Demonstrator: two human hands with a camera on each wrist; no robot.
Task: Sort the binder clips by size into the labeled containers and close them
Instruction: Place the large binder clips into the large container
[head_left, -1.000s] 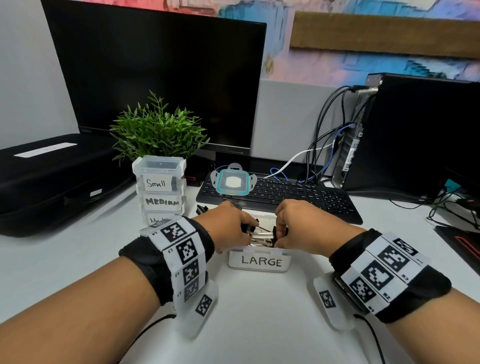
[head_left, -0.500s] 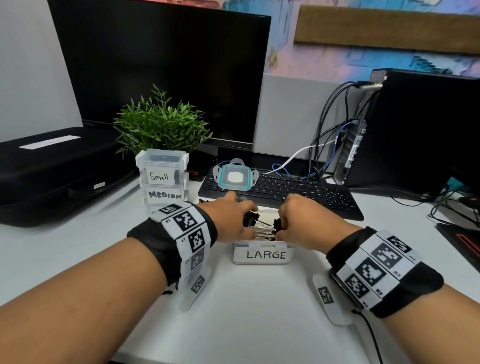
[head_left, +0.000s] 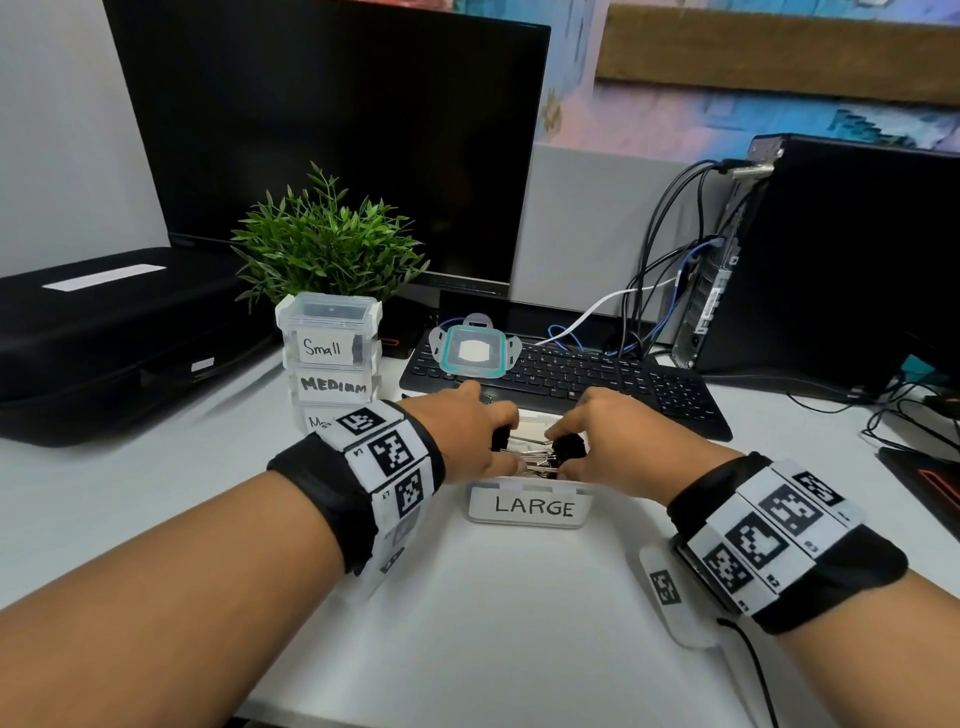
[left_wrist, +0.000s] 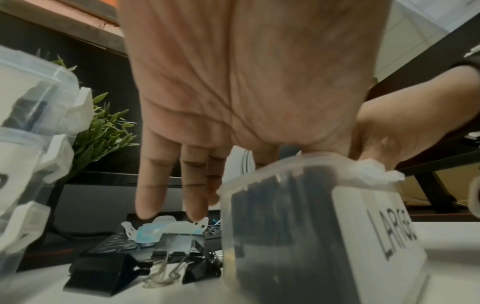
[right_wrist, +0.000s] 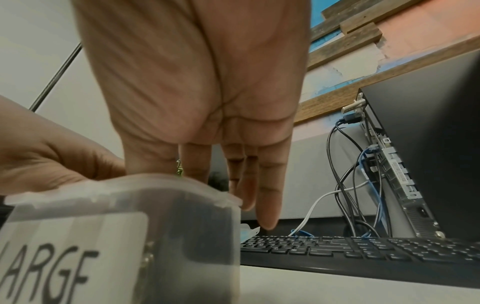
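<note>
From the head view, both hands are working over the open LARGE container (head_left: 530, 506), which is sitting near the middle of the worktop (head_left: 519, 623), toward its front edge. The left hand (head_left: 462, 436) and right hand (head_left: 618, 441) are each pinching a black binder clip (head_left: 569, 446) above a pile of wire handles inside. The loose lid (head_left: 475, 352) is lying on the keyboard (head_left: 597, 379) toward the back edge, beside the closed Small and MEDIUM stack (head_left: 330, 358).

From the left wrist, the outer fingers (left_wrist: 150, 185) are hanging straight; thumb and forefinger are hidden behind the container rim. More clips (left_wrist: 109, 271) are lying on the worktop just left of the container.

From the right wrist, the fingers (right_wrist: 267, 195) are likewise hanging straight past the rim; the pinch itself is out of sight.

These clips look stiff, springy and slick; taking them by the black body seems safer than by the wire handles, which will probably tangle. The thin plastic container is likely light enough to slide.
</note>
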